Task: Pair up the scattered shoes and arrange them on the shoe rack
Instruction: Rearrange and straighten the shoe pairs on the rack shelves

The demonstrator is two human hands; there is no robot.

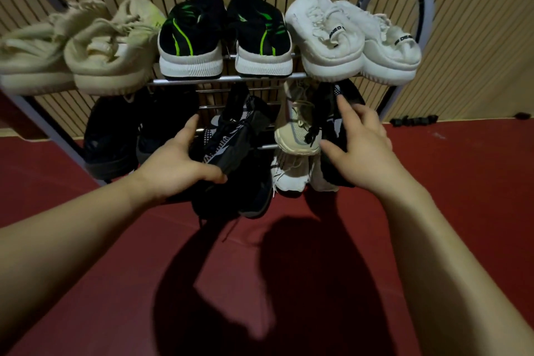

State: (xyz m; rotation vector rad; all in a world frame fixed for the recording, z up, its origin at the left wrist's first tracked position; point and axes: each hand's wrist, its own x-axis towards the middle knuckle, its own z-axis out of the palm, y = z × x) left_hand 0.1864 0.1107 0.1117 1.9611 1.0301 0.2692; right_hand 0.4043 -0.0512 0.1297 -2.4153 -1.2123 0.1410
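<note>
While the left hand [176, 165] grips a black patterned sneaker [231, 136], the right hand [361, 147] clasps a black shoe [335, 124] at 3 o'clock of it. Both sit on the rack [231, 78], middle shelf.

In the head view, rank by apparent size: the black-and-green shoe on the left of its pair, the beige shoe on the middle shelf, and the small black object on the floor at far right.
1. Black-and-green shoe, largest.
2. Beige shoe, smaller, though partly hidden by the upper shelf and the neighbouring black shoe, so unsure.
3. Small black object, clearly smallest, though farthest from the camera.
</note>
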